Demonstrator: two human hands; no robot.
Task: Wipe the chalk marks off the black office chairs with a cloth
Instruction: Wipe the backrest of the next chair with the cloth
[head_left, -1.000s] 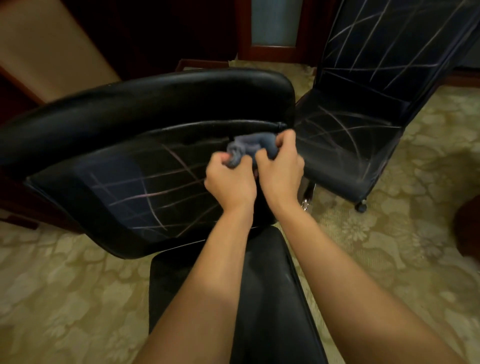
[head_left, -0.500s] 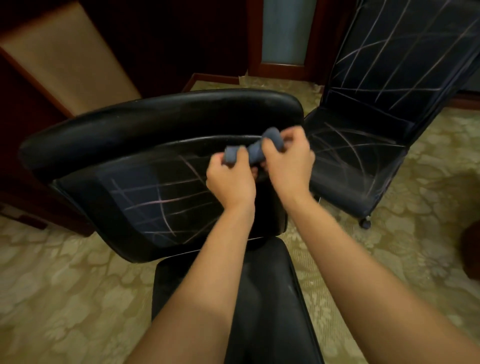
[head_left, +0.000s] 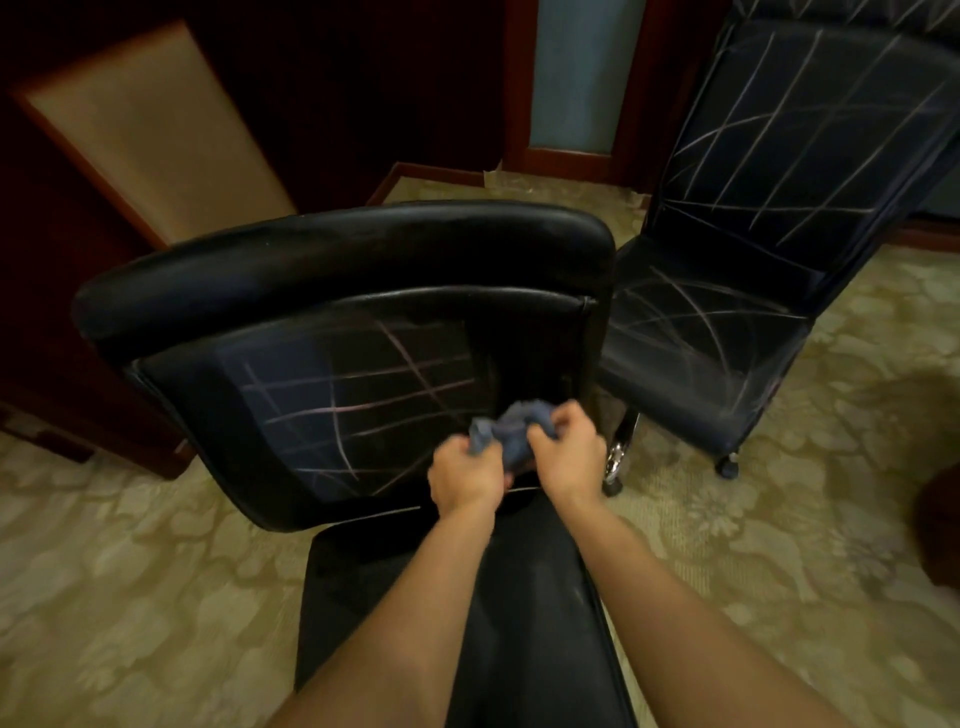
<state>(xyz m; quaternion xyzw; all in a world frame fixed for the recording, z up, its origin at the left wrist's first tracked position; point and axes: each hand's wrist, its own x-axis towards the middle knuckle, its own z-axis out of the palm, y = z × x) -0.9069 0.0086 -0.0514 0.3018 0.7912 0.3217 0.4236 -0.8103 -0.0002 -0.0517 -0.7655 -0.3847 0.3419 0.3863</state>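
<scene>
Where hands (head_left: 511, 462) meet: bunched cloth (head_left: 511, 428).

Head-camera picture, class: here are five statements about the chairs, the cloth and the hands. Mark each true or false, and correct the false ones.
1. Both hands grip the cloth. True: the left hand and right hand both hold it.
2. The near chair's backrest is free of chalk. False: crossing chalk lines show on it.
3. The cloth is spread flat on a seat. False: it is bunched between the hands.
4. The far chair has chalk lines on its back and seat. True.
5. The floor is bare wood. False: it is a patterned carpet.
</scene>
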